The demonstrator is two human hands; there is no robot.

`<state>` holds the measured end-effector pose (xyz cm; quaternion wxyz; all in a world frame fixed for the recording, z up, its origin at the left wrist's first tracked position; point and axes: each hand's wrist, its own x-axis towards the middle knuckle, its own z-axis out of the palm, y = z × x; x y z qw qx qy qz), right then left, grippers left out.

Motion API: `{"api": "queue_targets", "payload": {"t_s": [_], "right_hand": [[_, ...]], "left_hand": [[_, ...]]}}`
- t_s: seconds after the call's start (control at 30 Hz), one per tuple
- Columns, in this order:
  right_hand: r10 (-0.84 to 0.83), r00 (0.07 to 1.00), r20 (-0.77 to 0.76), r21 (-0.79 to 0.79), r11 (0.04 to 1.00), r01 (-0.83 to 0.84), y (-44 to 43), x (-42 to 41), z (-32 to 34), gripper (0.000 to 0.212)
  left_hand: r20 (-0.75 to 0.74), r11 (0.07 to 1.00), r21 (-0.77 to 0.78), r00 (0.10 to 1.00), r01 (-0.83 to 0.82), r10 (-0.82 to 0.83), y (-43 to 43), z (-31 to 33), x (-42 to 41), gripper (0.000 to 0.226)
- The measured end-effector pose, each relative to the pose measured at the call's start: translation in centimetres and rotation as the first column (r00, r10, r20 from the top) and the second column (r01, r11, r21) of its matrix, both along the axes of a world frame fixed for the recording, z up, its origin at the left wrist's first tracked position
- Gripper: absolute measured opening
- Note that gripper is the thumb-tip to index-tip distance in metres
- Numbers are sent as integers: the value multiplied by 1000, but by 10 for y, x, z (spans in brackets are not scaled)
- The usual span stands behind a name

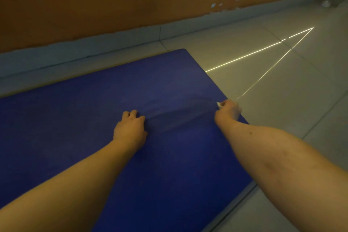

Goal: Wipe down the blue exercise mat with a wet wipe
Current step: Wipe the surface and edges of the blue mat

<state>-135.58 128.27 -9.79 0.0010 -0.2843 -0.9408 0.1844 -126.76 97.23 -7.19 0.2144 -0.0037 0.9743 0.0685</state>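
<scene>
Both forearms reach forward over the blue exercise mat point(94, 118), which lies flat on the tiled floor point(282, 84). Well left of the grip, the left hand point(130, 130) rests on the mat, fingers bent, holding nothing visible. The right hand point(228, 111) is closed round the wet wipe point(218, 104) at the mat's right edge. Only a white scrap shows. The wipe is probably light, limp and damp, best kept bunched under the fingers. The mat looks soft.

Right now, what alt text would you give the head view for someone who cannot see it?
A person's right hand grips a white wet wipe at the right edge of a blue exercise mat; the left hand rests on it.
</scene>
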Motion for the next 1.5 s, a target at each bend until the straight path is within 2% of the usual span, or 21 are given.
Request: {"api": "queue_targets", "payload": {"t_s": [0.13,0.2,0.27,0.33,0.4,0.5,0.53,0.6,0.67,0.7,0.77,0.9,1.0,1.07,1.1,1.17,1.23,1.3,1.37,1.43,1.5], "right_hand": [[-54,998,20,-36,998,55,-54,24,3,37],[34,999,8,-116,993,-33,-95,40,1,37],[209,977,-41,-178,961,-213,-135,62,-2,40],[419,904,-84,-217,878,-427,-167,83,-6,44],[620,781,-74,-235,751,-618,-177,97,-9,48],[743,668,-44,-149,656,-740,-146,101,-7,38],[740,672,-34,-110,666,-738,-131,97,-4,33],[626,780,6,-9,780,-626,-83,92,-2,25],[316,948,41,57,946,-318,-30,87,0,24],[123,989,85,89,987,-130,-9,87,2,25],[-124,981,150,152,983,101,3,88,7,32],[-102,984,143,17,995,101,-61,84,12,39],[158,981,115,-150,979,-140,-137,94,6,32],[400,914,69,-213,901,-378,-189,111,6,13],[539,841,41,-240,823,-515,-211,122,8,13],[785,618,-40,-256,590,-766,-240,142,9,32],[909,411,-64,-257,383,-887,-248,148,5,34],[942,333,-49,-279,308,-910,-236,135,0,35],[896,435,-84,-286,397,-872,-219,112,-4,21],[774,626,-98,-154,609,-778,-191,80,-7,19],[555,832,-12,-96,827,-554,-167,50,-10,25]], "left_hand": [[8,999,-27,1000,-28,28,-14,1,16,55],[28,999,-32,999,-38,39,-17,2,24,55],[44,999,-38,998,-37,39,-19,3,32,54],[58,998,-37,997,-53,55,-22,4,38,53],[72,997,-38,995,-72,75,-27,6,46,54],[89,997,-40,994,-62,66,-29,9,58,57],[79,997,-43,995,-65,68,-32,8,61,57],[75,997,-49,996,-52,55,-35,7,70,59],[77,998,-52,996,-45,49,-39,5,77,61],[77,998,-52,996,-47,51,-42,5,80,61],[70,997,-52,996,-51,54,-45,6,82,59],[64,997,-52,996,-64,67,-41,8,82,49],[93,995,-46,991,-93,97,-40,11,81,44],[101,991,-52,987,-119,124,-43,13,80,40],[96,990,-58,986,-129,134,-44,14,80,38],[81,987,-66,985,-145,150,-50,15,80,36],[82,983,-86,982,-164,171,-57,16,81,36],[91,977,-112,978,-179,190,-66,18,81,36],[93,973,-123,974,-195,207,-75,21,83,34],[81,967,-135,970,-215,227,-83,20,85,32],[54,955,-158,963,-252,263,-91,18,88,36]]}}
